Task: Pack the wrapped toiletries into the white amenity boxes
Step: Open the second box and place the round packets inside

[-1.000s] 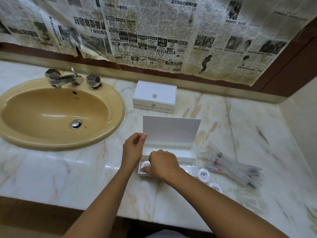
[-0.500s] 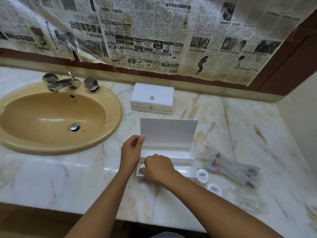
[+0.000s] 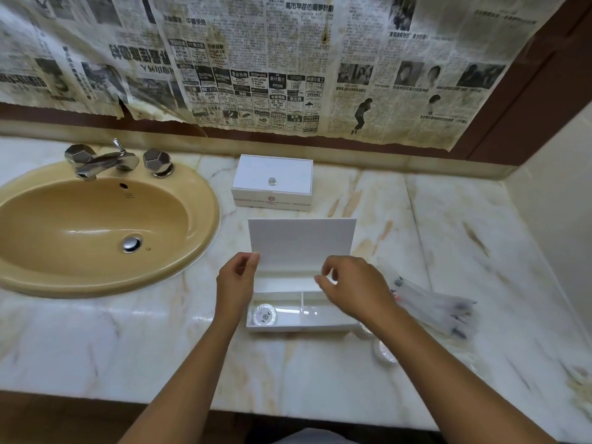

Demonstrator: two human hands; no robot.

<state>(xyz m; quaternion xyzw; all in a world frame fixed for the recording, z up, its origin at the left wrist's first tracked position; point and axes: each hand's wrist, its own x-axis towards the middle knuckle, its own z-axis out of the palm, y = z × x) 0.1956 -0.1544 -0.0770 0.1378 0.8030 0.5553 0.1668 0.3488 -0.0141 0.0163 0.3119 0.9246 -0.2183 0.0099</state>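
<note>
Marble counter [image 3: 160,341] beside a tan sink [image 3: 96,225], newspaper [image 3: 256,59] taped over the wall behind. Open amenity box [image 3: 304,325] is set at the counter's front centre, its lid [image 3: 301,241] stood upright. One round wrapped toiletry [image 3: 265,314] is seen lying in the box's left front compartment; the right front compartment appears bare, though part of it is covered by the right hand. A second amenity box [image 3: 272,184] is kept closed, further back near the wall. More wrapped toiletries [image 3: 439,309] are piled just right of the open box, and a small round wrapped item [image 3: 384,354] is partly hidden by the right forearm.

Risks, judged: the lid is propped only by the left hand, so it could drop shut if released while the other hand is reaching in. The light box could be nudged along the smooth marble by the right wrist. The round item near the front edge could be swept off by the forearm.

Left hand [image 3: 237,283] is raised at the lid's lower left corner, edge pinched between thumb and fingers. Right hand [image 3: 352,286] is held above the box's right half, fingers loosely curled, thumb and forefinger near each other; nothing is seen held in it.
</note>
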